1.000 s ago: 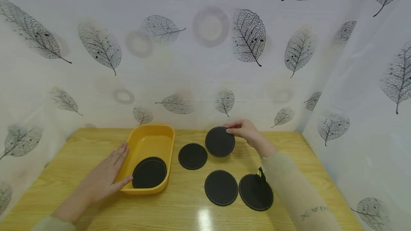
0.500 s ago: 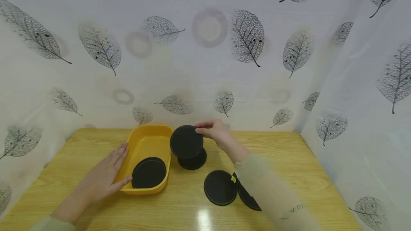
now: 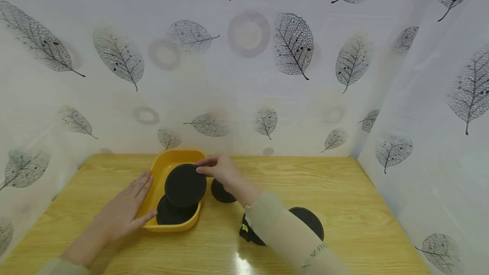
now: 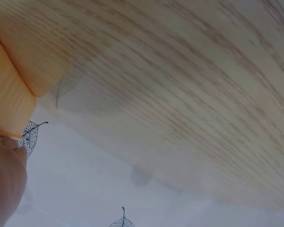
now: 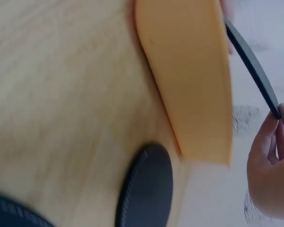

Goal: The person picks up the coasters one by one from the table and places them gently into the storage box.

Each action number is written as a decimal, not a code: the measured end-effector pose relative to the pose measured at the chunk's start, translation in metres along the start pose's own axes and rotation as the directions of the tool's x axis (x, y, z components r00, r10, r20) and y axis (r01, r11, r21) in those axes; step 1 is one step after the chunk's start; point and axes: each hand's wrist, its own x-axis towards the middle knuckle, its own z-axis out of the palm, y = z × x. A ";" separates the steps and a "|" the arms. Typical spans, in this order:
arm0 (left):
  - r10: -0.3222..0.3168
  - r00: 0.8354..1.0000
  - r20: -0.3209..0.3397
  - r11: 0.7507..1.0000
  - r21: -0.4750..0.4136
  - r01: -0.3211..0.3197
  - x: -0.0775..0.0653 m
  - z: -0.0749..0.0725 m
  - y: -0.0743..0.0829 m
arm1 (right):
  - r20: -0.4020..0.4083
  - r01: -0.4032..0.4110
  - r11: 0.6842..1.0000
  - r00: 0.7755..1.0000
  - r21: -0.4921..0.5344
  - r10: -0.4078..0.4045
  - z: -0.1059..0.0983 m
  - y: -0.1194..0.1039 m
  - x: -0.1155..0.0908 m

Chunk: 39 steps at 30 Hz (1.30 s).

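My right hand (image 3: pixel 225 175) pinches a round black coaster (image 3: pixel 186 185) by its upper right edge. The coaster is tilted over the yellow tray (image 3: pixel 162 166), above the black coasters (image 3: pixel 172 214) lying in the tray's near end. From the right wrist view, the held coaster (image 5: pixel 253 66) appears edge-on between thumb and fingers, higher than the tray wall (image 5: pixel 189 85). My left hand (image 3: pixel 118 213) rests along the tray's left rim, fingers straight and thumb spread towards the near end. Only part of this left hand (image 4: pixel 7 179) shows in the left wrist view.
One black coaster (image 3: pixel 221 192) lies right of the tray, partly behind the right hand. Nearer, another coaster (image 3: pixel 309 222) and a mostly covered one (image 3: pixel 257 237) lie under the right forearm. A leaf-patterned curtain (image 3: pixel 248 75) stands behind the wooden table (image 3: pixel 344 198).
My right hand has carried the held coaster leftward from the back of the table, past another coaster, to over the tray. The left hand has stayed on the rim.
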 end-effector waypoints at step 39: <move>-0.058 0.998 0.026 0.997 -0.058 0.059 -0.003 -0.001 0.001 | 0.030 0.171 0.755 0.980 -0.633 -0.197 0.046 0.017 -0.005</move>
